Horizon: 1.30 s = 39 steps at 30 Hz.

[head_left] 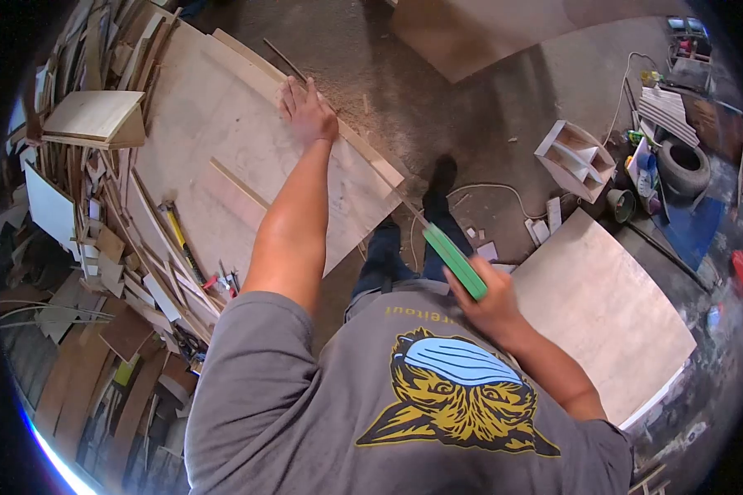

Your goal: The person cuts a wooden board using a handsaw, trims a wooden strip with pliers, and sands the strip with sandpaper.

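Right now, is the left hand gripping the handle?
No, the right hand grips the green handle; the left hand rests on a wooden strip.

Small yellow lettering is running across the front of the grey T-shirt that the person is wearing, just beside the light-blue mask on the printed animal head. The whole print is appearing upside down, and the letters are blurring on the cloth, so I'm not reading the word with certainty. Nothing else here is showing legibly to me.
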{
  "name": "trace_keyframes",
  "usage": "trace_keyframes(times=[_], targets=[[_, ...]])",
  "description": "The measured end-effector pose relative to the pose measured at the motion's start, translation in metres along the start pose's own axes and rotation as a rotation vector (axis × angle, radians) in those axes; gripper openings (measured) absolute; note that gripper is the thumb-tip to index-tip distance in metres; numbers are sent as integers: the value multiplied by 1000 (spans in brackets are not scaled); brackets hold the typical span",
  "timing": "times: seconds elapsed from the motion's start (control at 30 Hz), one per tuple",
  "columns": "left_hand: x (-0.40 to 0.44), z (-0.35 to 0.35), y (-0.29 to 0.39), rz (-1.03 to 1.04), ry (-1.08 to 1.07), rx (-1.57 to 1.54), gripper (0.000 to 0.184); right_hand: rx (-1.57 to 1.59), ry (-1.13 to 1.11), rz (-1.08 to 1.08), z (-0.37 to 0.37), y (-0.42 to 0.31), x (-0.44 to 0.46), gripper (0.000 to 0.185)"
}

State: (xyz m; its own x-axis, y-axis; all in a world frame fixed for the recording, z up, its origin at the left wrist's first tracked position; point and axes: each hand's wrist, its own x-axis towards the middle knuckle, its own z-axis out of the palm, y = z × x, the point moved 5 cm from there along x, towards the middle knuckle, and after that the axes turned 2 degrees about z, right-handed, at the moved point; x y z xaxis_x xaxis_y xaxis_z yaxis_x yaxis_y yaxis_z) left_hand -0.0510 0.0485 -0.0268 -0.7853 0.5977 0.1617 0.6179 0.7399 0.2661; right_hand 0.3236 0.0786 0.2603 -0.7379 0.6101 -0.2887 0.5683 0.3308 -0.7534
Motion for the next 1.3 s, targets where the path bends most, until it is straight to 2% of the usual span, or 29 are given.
trace_keyframes(times=[0.1,0.27,0.33,0.63,0.7,0.77,0.8,0.87,0.97,1.17,1.3], targets=[[1,-3,2,1,1,16,50,29,32,27,-19,-5,-27,28],[-4,-9,4,-2,-41,17,50,11,53,-121,49,28,38,28],[3,-8,3,-5,-35,39,50,49,41,-62,51,27,50,28],[2,-8,4,17,-9,51,50,59,58,29,-17,-7,-28,24],[0,-10,6,20,-16,67,49,12,55,-20,-6,2,-23,25],[-3,-14,9,24,-13,56,50,16,20,12,30,23,14,26],[-2,-16,11,25,-5,49,50,-31,34,-46,53,35,35,27],[4,-10,6,16,-1,67,50,-3,20,8,63,16,56,29],[-6,-6,6,18,-3,92,49,36,42,9,55,18,43,27],[-1,-6,7,7,32,38,48,-18,42,-23,-13,5,-33,21],[-1,-13,9,26,21,77,48,19,51,-70,14,13,2,24]])
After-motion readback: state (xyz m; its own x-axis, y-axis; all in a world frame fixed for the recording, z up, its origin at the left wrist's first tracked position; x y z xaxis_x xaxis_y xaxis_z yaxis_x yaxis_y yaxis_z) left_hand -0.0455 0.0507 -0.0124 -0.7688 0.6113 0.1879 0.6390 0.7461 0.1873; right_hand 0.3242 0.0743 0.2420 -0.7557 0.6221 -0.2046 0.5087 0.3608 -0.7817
